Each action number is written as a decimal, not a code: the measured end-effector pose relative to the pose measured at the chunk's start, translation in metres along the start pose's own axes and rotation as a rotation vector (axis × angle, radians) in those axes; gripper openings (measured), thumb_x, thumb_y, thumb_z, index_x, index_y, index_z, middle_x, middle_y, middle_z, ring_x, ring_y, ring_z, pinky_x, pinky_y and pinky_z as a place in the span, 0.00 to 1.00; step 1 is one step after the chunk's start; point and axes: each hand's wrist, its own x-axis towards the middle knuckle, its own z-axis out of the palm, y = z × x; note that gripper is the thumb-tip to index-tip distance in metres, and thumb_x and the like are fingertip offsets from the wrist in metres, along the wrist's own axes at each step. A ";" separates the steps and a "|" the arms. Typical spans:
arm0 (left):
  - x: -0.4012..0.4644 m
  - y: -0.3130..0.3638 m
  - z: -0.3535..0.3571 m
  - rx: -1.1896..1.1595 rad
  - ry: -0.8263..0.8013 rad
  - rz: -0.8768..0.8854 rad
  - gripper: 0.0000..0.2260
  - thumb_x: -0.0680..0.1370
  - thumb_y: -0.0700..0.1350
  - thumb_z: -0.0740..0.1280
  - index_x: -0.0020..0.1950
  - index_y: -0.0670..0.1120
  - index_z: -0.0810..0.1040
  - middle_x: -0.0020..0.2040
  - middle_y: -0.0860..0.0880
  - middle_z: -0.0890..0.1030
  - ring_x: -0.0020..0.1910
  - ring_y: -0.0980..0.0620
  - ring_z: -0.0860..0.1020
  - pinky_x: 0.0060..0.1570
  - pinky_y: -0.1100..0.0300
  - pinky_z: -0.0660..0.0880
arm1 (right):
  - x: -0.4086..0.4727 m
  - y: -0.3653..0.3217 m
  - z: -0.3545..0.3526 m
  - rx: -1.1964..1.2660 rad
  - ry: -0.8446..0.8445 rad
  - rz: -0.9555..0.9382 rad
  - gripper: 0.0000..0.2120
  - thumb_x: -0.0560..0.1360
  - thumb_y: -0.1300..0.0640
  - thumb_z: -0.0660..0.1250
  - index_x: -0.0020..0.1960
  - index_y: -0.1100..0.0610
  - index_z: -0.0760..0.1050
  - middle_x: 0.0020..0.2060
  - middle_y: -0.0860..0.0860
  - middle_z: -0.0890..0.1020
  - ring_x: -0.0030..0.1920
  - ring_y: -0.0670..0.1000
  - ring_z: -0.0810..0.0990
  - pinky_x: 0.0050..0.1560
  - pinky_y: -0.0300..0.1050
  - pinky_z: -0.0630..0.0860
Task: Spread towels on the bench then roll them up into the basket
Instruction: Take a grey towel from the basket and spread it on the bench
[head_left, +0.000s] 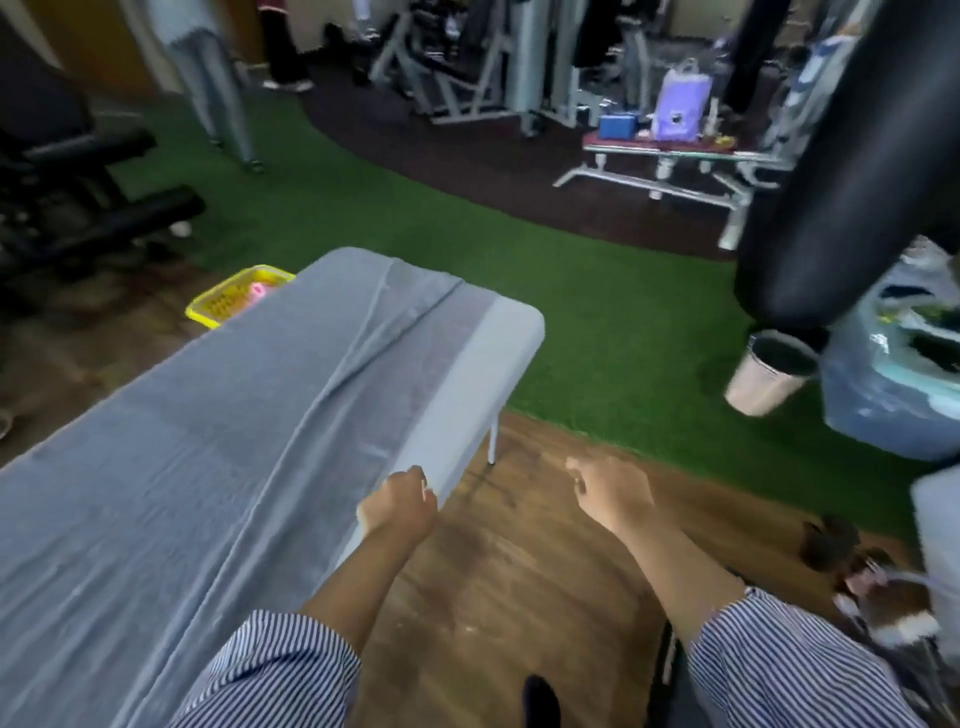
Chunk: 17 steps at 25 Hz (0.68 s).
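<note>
Nearest the camera, both forearms extend from striped sleeves (270, 670) above a wood-pattern floor (519, 561).

Left hand (400, 506): fingers curled inward at the near edge of the bench (498, 343), closed on the grey towel (208, 441) where its edge meets the bench side. The fingertips (423, 480) are in contact with the cloth; motion blur hides the exact grip.

Right hand (613, 499): held in the air over the floor, apart from the bench, with fingers loosely curled and holding nothing.

The towel lies spread lengthwise on the bench, with one long raised fold running toward the far end. A strip of bare bench top shows along the right side.

The yellow basket (228, 301) sits on the floor beyond the far left corner of the bench, with a pink item (258, 291) inside. Green turf (571, 291) lies beyond.
</note>
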 end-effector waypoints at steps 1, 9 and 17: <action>0.013 0.008 -0.002 -0.022 0.005 -0.040 0.10 0.79 0.47 0.56 0.56 0.49 0.75 0.56 0.47 0.79 0.54 0.44 0.79 0.50 0.57 0.73 | 0.027 0.007 -0.006 0.001 0.015 -0.031 0.19 0.77 0.58 0.57 0.66 0.47 0.70 0.53 0.50 0.81 0.49 0.53 0.80 0.45 0.46 0.77; 0.112 0.034 -0.006 -0.136 0.009 -0.241 0.10 0.79 0.47 0.56 0.56 0.50 0.74 0.55 0.50 0.79 0.51 0.45 0.79 0.44 0.58 0.73 | 0.209 0.015 -0.039 -0.026 -0.014 -0.280 0.15 0.76 0.59 0.57 0.61 0.52 0.72 0.61 0.52 0.75 0.61 0.55 0.75 0.56 0.50 0.74; 0.205 0.027 0.000 -0.092 -0.168 -0.325 0.15 0.78 0.53 0.61 0.64 0.51 0.70 0.64 0.50 0.73 0.62 0.46 0.74 0.54 0.53 0.73 | 0.356 -0.019 -0.041 -0.168 -0.135 -0.399 0.14 0.76 0.61 0.57 0.62 0.54 0.69 0.59 0.52 0.71 0.60 0.54 0.72 0.51 0.48 0.71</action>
